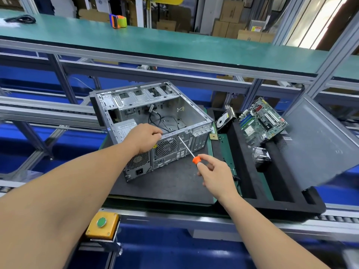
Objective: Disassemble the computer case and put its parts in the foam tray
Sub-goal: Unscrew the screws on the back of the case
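Note:
An open grey computer case [136, 105] lies on its side on a dark mat, its rear panel toward me. My left hand [144, 137] grips the case's top rear edge above the fan grille. My right hand [212, 170] holds a screwdriver [186, 147] by its orange handle, the tip set against the rear panel near the top edge. To the right, the black foam tray [279, 206] carries a hard drive [223, 120], a green motherboard [262, 121], a heatsink [260, 155] and the grey side panel [318, 140].
A yellow box with a green button [102, 224] sits on the conveyor rail near me. A small square chip [213, 136] lies by the case's right corner. A green shelf [155, 43] spans above, bearing an orange and green object [117, 21]. Blue frames lie below.

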